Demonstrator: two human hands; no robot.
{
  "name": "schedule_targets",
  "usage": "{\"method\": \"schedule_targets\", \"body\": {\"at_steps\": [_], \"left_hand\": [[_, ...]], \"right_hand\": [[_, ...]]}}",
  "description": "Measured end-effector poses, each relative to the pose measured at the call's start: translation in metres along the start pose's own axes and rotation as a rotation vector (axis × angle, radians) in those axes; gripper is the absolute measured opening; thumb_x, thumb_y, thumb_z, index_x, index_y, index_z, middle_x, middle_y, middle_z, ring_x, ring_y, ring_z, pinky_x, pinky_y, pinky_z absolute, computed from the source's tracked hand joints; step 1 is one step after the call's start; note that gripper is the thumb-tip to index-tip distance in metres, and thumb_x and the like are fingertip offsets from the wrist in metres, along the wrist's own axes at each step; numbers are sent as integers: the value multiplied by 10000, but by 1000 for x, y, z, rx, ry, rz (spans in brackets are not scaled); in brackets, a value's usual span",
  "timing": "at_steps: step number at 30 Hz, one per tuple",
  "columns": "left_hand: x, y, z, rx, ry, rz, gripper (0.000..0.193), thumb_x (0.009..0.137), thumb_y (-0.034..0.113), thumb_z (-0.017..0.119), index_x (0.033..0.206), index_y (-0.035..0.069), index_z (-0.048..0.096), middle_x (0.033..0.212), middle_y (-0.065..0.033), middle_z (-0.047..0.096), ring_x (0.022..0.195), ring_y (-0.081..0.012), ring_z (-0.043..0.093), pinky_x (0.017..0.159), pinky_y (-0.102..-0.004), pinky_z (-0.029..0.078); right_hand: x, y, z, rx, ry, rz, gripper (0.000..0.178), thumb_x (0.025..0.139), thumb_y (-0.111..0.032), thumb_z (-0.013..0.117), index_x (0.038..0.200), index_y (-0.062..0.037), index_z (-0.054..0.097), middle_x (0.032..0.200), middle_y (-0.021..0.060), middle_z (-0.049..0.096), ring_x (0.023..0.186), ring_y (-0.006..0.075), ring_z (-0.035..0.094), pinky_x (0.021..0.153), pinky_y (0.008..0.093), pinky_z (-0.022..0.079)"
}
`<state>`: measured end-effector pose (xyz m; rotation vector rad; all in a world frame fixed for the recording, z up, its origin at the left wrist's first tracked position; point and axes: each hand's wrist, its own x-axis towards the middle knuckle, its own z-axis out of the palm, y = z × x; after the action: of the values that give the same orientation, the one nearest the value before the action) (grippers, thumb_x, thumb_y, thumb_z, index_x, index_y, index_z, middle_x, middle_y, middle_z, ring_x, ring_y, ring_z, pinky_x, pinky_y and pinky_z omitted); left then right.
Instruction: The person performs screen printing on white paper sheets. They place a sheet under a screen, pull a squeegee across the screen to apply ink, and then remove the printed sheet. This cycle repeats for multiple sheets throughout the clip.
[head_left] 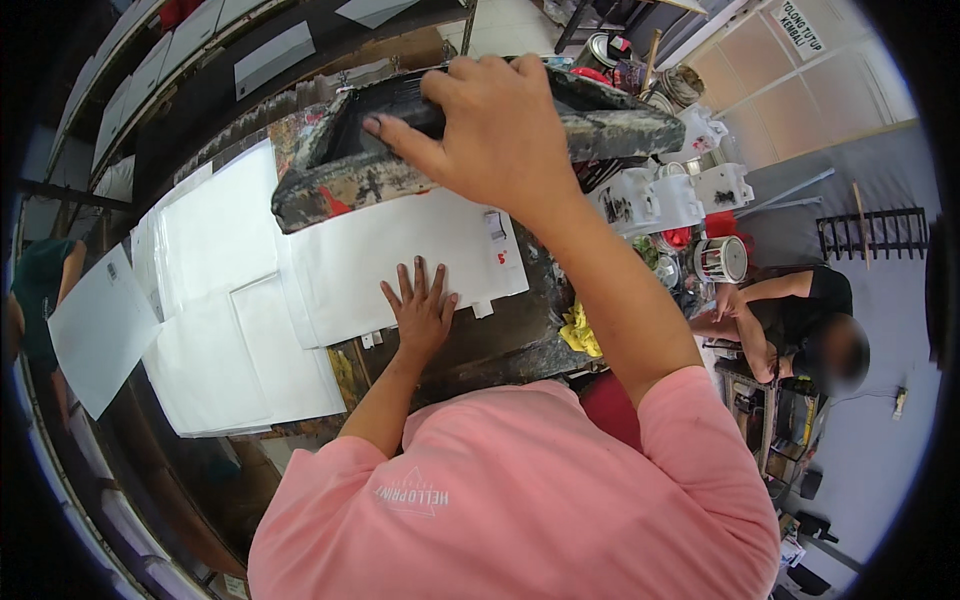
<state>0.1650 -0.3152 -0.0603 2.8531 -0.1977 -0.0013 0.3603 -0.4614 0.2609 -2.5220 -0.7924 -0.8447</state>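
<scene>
My right hand (505,135) is closed over the near bar of an ink-stained screen printing frame (350,192). The frame's near side is raised above the worktable, and dark ink coats its inside. Below it lies a white sheet (375,255) with small dark and red marks at its right end. My left hand (422,312) rests flat on this sheet near its front edge, fingers spread. More white sheets (215,220) are piled to the left, overlapping one another.
Right of the worktable stand a paint can (720,259), white containers (680,200) and a yellow cloth (578,332). A person (825,295) sits farther right. Another person (48,290) is at the far left, beside a white sheet (103,332). Racks with sheets (275,60) line the back left.
</scene>
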Motion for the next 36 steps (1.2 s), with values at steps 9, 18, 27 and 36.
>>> {"method": "schedule_targets", "body": {"at_steps": [9, 18, 27, 36], "left_hand": [[-10, -5, 1, -44, -23, -6, 627, 1086, 507, 533, 1623, 185, 501, 1742, -222, 312, 1618, -517, 185, 1237, -779, 39], [-6, -4, 8, -54, 4, 12, 619, 1097, 502, 516, 1640, 206, 479, 1773, -189, 260, 1661, -451, 71, 1253, -752, -28], [-11, -1, 2, -57, 67, 65, 646, 1096, 472, 524, 1654, 155, 442, 1744, -214, 308, 1614, -506, 210, 1231, -789, 68], [-23, 27, -154, -2062, 400, -113, 1094, 1006, 813, 445, 1673, -19, 201, 1635, -245, 439, 1557, -401, 380, 1326, -532, 228]], "right_hand": [[26, 5, 0, -19, 18, -23, 597, 921, -664, 676, 938, -87, 826, 875, 88, 746, 899, 263, 689, 918, 465, 414], [18, 2, -2, -28, -22, 11, 562, 908, -647, 698, 916, -97, 816, 851, 100, 736, 874, 261, 681, 866, 458, 410], [-3, -5, 2, -34, 31, -21, 607, 906, -654, 700, 886, -56, 803, 811, 105, 703, 822, 277, 666, 849, 452, 405], [-87, -19, 7, -53, -322, -35, 573, 928, -541, 724, 1212, -45, 687, 1105, 145, 666, 1055, 338, 613, 854, 479, 439]]}}
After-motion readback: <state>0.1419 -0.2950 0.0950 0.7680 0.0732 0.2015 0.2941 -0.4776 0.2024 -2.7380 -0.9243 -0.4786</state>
